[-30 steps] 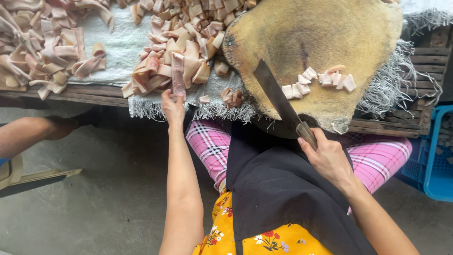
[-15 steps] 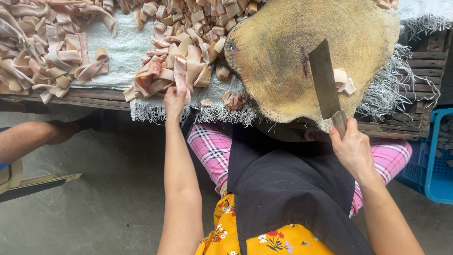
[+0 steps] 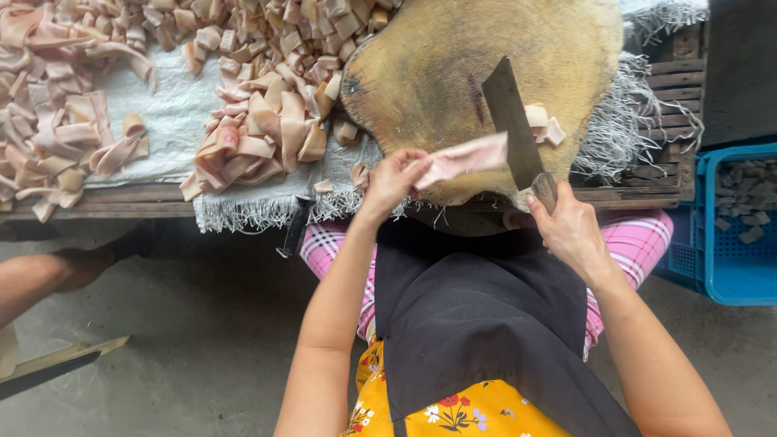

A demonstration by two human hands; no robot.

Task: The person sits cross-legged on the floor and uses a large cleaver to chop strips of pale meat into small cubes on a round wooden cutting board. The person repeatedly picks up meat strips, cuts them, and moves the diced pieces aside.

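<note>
My left hand (image 3: 394, 180) pinches one end of a pale pink strip of pork skin (image 3: 465, 157) and holds it flat over the near edge of the round wooden chopping block (image 3: 453, 73). My right hand (image 3: 569, 232) grips the handle of a cleaver (image 3: 511, 121), whose dark blade stands upright on the block, its edge just past the strip's far end. A few cut pieces (image 3: 544, 125) lie on the block behind the blade.
A heap of uncut strips (image 3: 259, 129) and cut bits lies on white cloth (image 3: 170, 109) on the low wooden table, left of the block. A blue crate (image 3: 732, 222) stands at right. Another person's arm (image 3: 36, 279) shows at left above the concrete floor.
My left hand lifted a strip from the heap and carried it right onto the block. The cleaver swung from slanting to upright, near the strip's end.
</note>
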